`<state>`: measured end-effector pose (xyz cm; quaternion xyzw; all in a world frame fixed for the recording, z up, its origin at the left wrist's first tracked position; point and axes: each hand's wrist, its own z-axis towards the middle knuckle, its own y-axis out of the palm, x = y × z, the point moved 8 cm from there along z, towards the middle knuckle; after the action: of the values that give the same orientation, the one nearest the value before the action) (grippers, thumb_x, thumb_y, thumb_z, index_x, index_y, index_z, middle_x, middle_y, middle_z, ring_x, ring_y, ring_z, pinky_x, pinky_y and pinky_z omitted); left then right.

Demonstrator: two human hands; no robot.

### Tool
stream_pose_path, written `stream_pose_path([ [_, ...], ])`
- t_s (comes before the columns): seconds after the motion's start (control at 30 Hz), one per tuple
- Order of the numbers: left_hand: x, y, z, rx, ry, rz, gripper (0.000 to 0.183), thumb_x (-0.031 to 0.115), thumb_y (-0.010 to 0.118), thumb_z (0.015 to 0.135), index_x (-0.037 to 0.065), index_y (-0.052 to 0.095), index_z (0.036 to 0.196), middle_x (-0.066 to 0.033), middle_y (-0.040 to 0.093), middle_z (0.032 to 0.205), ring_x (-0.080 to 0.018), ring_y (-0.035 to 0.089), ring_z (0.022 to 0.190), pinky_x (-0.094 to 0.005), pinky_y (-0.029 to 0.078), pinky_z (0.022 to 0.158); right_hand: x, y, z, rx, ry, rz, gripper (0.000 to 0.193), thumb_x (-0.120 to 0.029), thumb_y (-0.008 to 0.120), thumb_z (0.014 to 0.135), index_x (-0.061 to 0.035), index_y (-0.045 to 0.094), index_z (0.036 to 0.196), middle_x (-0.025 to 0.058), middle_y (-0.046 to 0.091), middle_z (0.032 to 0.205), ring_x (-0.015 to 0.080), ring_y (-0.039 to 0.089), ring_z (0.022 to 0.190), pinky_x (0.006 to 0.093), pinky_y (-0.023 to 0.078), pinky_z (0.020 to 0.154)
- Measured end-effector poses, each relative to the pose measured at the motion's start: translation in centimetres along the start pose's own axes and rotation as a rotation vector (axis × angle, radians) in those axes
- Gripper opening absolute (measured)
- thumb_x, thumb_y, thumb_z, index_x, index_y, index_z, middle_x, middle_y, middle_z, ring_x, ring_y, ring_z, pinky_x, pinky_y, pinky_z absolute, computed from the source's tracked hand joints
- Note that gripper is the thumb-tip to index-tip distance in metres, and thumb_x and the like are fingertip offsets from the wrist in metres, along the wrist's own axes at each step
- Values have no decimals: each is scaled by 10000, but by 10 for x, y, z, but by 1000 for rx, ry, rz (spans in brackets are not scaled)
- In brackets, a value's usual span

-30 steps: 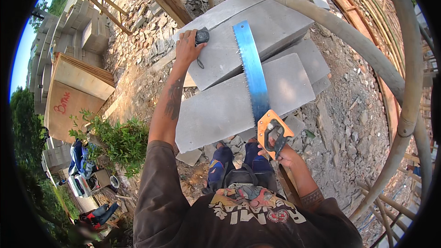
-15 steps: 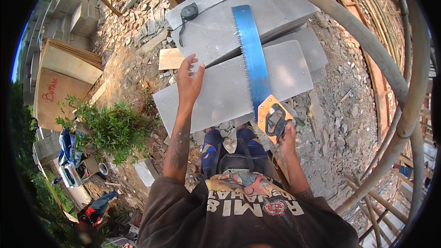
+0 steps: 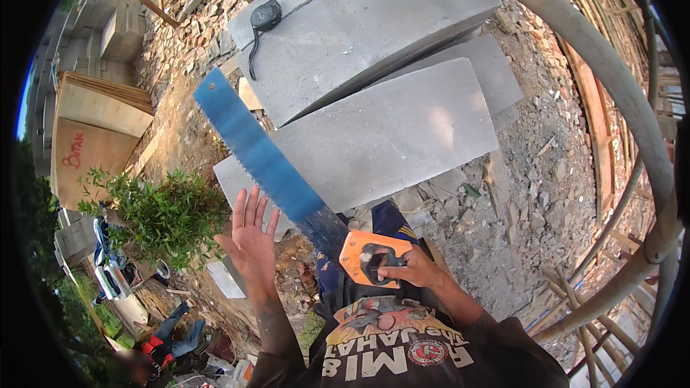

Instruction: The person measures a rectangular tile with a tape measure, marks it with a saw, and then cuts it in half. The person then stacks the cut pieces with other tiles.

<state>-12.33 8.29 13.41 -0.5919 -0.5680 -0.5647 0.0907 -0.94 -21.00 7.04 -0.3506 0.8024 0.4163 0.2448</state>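
Note:
My right hand [image 3: 417,270] is wrapped round the black grip of a hand saw [image 3: 267,152], which has an orange handle plate and a wide blue toothed blade. The blade slants up and to the left, in front of the nearest grey block [image 3: 388,136]. My left hand [image 3: 251,233] is open beside the blade, palm turned up and fingers spread, holding nothing. Beyond lies a larger grey block [image 3: 366,43], with a dark gap between the two. A black tape measure [image 3: 267,14] with a wrist strap rests on its far left part.
A leafy bush [image 3: 169,208] grows at the left, near stacked wooden boards [image 3: 93,136]. Bamboo poles [image 3: 611,50] curve along the right side. Broken rubble [image 3: 532,172] covers the ground. Another person [image 3: 154,348] is at the lower left.
The saw has swung from pointing away over the blocks to slanting left, its handle drawn nearer my body. My left hand has come back toward me and turned its palm up.

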Motion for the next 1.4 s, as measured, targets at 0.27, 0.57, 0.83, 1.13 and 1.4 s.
stream_pose_path([
  [0.27, -25, -44, -54, 293, -154, 242, 621, 152, 792, 923, 26, 472, 1440, -90, 638, 1266, -169, 646, 1098, -370, 558, 965, 26, 9, -11, -114, 75, -170, 499, -314, 804, 924, -17, 672, 1303, 56, 776, 997, 98, 673, 869, 285, 524, 788],
  [0.57, -24, -22, -40, 319, -35, 314, 342, -62, 759, 876, 33, 561, 1138, -90, 706, 1105, -155, 668, 998, -308, 528, 932, 45, 2, -34, -45, 259, -460, 663, -610, 783, 839, -22, 747, 1143, 176, 749, 832, 321, 723, 710, 376, 545, 688],
  [0.83, -34, -1, -46, 345, -28, 373, 344, -88, 775, 850, 27, 588, 1115, -90, 700, 1087, -140, 670, 952, -266, 529, 862, 61, -14, -48, 116, 205, -404, 562, -507, 809, 866, -7, 738, 1114, 152, 750, 897, 246, 722, 757, 359, 536, 689],
  [1.13, -80, 77, 17, 128, -114, 628, 359, 15, 823, 868, -21, 634, 1172, -32, 659, 999, -101, 632, 890, -227, 522, 800, 52, -54, -51, 269, 36, -239, 347, -270, 774, 944, -8, 704, 1160, 69, 748, 1035, 140, 680, 925, 316, 540, 835],
  [1.4, -95, 112, 52, 16, -136, 1115, 393, 130, 875, 829, -33, 644, 1102, -50, 654, 1002, -122, 566, 799, -310, 478, 677, 41, -85, -44, 342, -5, 95, 226, -169, 695, 990, -10, 705, 1151, 36, 747, 1020, 124, 655, 997, 294, 523, 910],
])
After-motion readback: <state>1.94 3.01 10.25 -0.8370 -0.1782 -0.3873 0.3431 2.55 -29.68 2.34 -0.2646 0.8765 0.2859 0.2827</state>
